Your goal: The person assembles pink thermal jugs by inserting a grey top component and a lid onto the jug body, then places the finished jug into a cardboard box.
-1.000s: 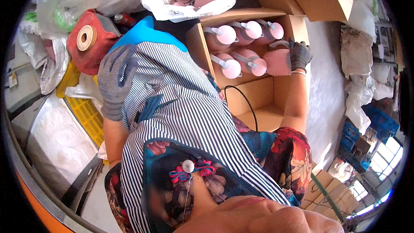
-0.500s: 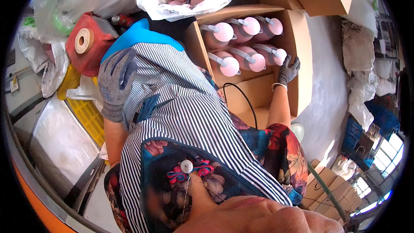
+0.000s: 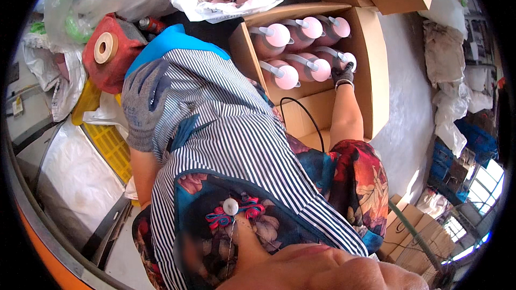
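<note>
Bottles (image 3: 301, 53) lay stacked on their sides inside the cardboard box (image 3: 371, 75), caps outward for packing. The gloved right hand (image 3: 342, 75) gripped the bottom row's end bottle at the box's right wall; the left hand (image 3: 145, 102) hung open, empty.

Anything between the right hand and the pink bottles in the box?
Nothing visible. The gloved right hand is already at the pink bottles lying stacked in the open cardboard box, touching the lower right one. The gloved left hand rests on the striped apron, away from the box.
</note>
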Available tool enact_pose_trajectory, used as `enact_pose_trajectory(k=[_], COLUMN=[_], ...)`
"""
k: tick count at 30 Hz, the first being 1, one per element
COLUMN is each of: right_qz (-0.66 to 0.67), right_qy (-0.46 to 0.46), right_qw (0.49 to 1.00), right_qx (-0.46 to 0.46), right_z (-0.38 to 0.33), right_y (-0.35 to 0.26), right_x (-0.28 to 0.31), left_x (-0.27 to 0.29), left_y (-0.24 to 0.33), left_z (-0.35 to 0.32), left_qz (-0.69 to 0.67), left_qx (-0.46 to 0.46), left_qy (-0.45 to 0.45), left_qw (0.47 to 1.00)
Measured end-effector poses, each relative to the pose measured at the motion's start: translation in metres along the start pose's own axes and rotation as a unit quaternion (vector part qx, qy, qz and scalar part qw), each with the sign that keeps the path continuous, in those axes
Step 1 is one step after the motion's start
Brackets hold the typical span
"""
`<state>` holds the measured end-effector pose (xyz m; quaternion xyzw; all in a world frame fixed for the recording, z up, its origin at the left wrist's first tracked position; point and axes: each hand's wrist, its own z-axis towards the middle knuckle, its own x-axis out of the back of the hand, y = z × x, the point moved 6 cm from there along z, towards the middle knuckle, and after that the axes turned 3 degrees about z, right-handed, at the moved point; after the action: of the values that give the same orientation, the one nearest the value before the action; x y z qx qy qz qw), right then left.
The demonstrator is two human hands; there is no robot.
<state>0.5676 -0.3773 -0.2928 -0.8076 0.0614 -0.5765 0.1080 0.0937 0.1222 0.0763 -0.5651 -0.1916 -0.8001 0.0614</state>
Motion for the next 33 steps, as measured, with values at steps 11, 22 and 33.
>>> enact_pose_trajectory(k=[11,22,33], right_qz=[0.622,0.150,-0.034], right_qy=[0.144,0.162,-0.060], right_qw=[0.712,0.907,0.943], right_qx=[-0.293,0.359,0.325], right_z=[-0.092,-0.129,-0.201], right_y=[0.052,-0.145,-0.242], right_x=[0.003,0.052,-0.029], left_x=[-0.002,-0.028,-0.042], left_y=[-0.016,-0.089,0.181], left_z=[-0.018,-0.398,-0.570], left_qz=[-0.011,0.073,-0.260], left_qx=[0.018,0.228,0.650], left_qy=[0.056,-0.692,-0.534], left_qw=[0.998,0.681,0.473])
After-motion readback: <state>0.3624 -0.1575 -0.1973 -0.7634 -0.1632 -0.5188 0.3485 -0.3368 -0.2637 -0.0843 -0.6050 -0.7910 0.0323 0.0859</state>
